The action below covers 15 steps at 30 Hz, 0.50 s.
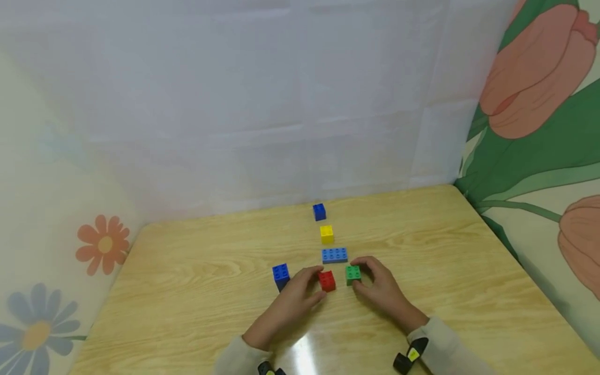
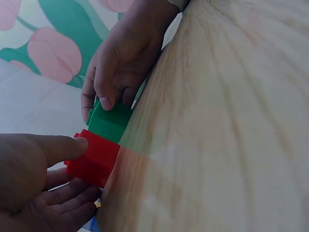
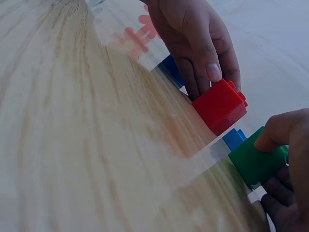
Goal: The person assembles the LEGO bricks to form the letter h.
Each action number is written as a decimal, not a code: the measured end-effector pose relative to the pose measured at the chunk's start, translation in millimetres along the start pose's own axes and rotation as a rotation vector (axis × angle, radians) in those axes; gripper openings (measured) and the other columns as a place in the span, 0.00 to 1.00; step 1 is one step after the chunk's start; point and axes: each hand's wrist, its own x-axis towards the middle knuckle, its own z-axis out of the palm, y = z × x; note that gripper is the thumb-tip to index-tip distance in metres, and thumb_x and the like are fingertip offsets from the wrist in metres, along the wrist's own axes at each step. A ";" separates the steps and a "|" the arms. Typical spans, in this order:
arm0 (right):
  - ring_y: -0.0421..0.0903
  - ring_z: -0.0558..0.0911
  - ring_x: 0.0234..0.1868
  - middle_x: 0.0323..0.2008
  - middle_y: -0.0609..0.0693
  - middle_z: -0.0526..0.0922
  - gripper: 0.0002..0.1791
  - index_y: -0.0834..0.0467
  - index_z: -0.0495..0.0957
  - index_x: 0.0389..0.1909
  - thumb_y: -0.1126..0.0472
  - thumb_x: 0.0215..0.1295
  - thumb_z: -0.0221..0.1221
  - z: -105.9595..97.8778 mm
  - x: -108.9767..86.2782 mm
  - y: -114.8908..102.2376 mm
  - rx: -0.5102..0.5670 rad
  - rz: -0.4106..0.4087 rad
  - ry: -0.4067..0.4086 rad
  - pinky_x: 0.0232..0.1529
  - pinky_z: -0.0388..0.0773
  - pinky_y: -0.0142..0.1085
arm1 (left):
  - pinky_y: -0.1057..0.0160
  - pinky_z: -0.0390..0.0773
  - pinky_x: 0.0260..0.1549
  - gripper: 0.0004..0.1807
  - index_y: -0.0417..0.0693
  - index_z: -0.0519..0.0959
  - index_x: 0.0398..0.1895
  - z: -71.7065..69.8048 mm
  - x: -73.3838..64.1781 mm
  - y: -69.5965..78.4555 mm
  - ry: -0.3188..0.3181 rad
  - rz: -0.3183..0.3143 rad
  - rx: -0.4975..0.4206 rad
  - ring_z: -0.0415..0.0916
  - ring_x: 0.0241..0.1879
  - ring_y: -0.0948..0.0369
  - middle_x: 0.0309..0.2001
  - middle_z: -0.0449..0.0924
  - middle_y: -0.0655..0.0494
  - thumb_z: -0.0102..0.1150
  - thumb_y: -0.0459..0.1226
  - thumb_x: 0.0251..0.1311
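Near the middle of the wooden table, my left hand (image 1: 294, 296) pinches a red toy brick (image 1: 327, 282) between thumb and fingers. The right hand (image 1: 385, 292) holds a green toy brick (image 1: 353, 275) in the same kind of pinch. Both bricks sit low at the tabletop, studs up, with a small gap between them in the head view. In the left wrist view the left thumb lies against the near side of the red brick (image 2: 94, 159). The right thumb presses the near face of the green brick (image 3: 256, 157) in the right wrist view.
Just behind the two bricks lies a flat light-blue brick (image 1: 335, 255). Farther back are a yellow brick (image 1: 326, 234) and a dark-blue brick (image 1: 319, 212). A taller dark-blue brick (image 1: 281, 276) stands left of the left hand. A white cloth (image 1: 281, 114) hangs behind the table (image 1: 187, 291).
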 end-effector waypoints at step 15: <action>0.44 0.75 0.58 0.51 0.43 0.77 0.22 0.50 0.75 0.51 0.65 0.56 0.68 0.0 0.0 -0.3 -0.001 0.009 -0.007 0.62 0.72 0.46 | 0.51 0.66 0.65 0.22 0.48 0.71 0.61 1.0 1.6 -1.5 -0.007 -0.047 -0.019 0.67 0.63 0.54 0.60 0.73 0.52 0.59 0.44 0.67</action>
